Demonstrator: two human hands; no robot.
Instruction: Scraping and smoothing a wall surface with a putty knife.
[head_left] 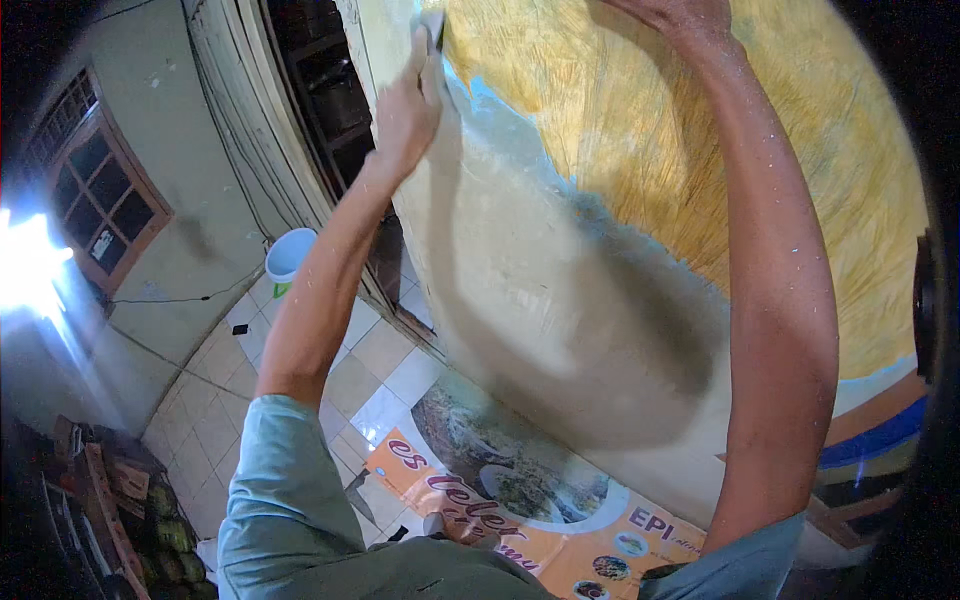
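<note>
High against the wall, my left hand is closed around a small tool with a flat grey blade, which looks like a scraper. It is beside the wall's left edge, next to the border of the golden-yellow painted area. A ragged light-blue strip runs between that yellow and the cream lower wall. My right hand is raised to the yellow surface at the top edge. Its fingers are mostly cut off by the frame, so what they hold does not show. Pale flecks dot my right forearm.
A printed orange banner covers the tiled floor below the wall. A doorway opens just left of my left hand. Farther left are a white bucket, a cable, a window and a bright lamp.
</note>
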